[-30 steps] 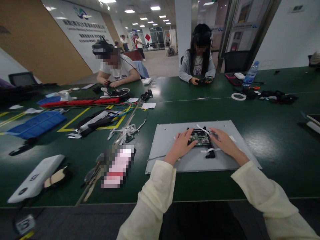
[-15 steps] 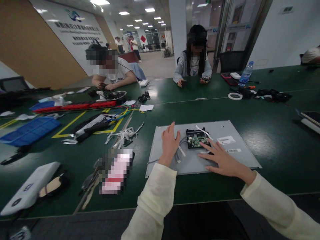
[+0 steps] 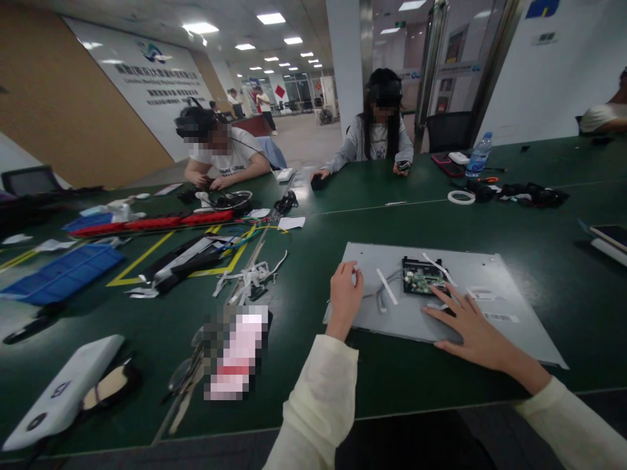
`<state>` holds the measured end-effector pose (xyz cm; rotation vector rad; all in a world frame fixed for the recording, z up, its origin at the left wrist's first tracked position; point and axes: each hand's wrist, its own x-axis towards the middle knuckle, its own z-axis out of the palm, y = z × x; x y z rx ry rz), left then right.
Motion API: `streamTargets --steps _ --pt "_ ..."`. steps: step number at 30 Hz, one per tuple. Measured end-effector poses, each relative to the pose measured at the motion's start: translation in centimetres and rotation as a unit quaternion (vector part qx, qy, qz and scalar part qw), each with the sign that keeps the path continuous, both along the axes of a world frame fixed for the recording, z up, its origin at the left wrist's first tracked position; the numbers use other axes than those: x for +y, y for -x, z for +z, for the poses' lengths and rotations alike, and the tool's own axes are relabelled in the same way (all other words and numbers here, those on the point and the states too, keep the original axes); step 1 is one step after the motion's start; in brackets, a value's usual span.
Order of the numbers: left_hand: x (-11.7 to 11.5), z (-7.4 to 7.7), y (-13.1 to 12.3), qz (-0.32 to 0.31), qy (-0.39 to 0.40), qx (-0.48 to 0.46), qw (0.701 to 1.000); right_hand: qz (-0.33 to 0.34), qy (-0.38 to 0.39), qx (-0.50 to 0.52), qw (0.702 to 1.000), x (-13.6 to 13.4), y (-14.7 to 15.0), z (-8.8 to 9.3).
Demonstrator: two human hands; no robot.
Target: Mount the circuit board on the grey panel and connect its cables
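Observation:
A flat grey metal panel (image 3: 467, 271) lies on the green table, with a green circuit board (image 3: 424, 279) in a black frame on its upper middle. Grey cables (image 3: 381, 297) and white tape strips (image 3: 386, 286) rest beside the board. At the panel's left edge, my left hand (image 3: 345, 297) has loosely bent fingers, the thumb apart and nothing visible in its grasp. My right hand (image 3: 473, 329) is spread over the panel's front part, palm down, its fingertips at the board's lower right corner. Two white labels (image 3: 499, 318) show to the right of the board.
Left of the panel lie crumpled white strips (image 3: 255, 277), a blurred pink-and-white item (image 3: 238, 352), a blue tray (image 3: 63, 271) and a white device (image 3: 66, 391). Two people sit across the table. A water bottle (image 3: 479, 155) and tape roll (image 3: 461, 197) stand at the back right.
The panel with its board has shifted right and turned slightly, and my right hand has moved right with it. My left hand's fingers have bent and are now at the panel's left edge.

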<state>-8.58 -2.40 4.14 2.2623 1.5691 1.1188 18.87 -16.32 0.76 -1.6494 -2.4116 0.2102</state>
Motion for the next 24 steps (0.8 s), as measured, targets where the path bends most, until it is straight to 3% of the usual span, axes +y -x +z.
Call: streamTargets --steps 5,12,18,24 --pt "-0.7 0.2 -0.1 0.024 0.051 -0.002 0.998 -0.148 -0.050 -0.031 0.987 1.0 -3.8 -2.7" --pt "-1.0 -0.3 0.0 0.008 0.085 -0.010 0.996 -0.359 -0.037 -0.032 0.932 4.8 -8.7 -5.0" --pt "-1.0 -0.8 -0.1 -0.019 0.093 -0.009 0.995 -0.460 -0.047 0.017 0.887 8.9 -12.1 -5.5" --pt "-1.1 -1.0 -0.1 -0.049 0.099 -0.010 0.994 -0.504 -0.034 0.033 0.862 11.0 -14.5 -6.2"
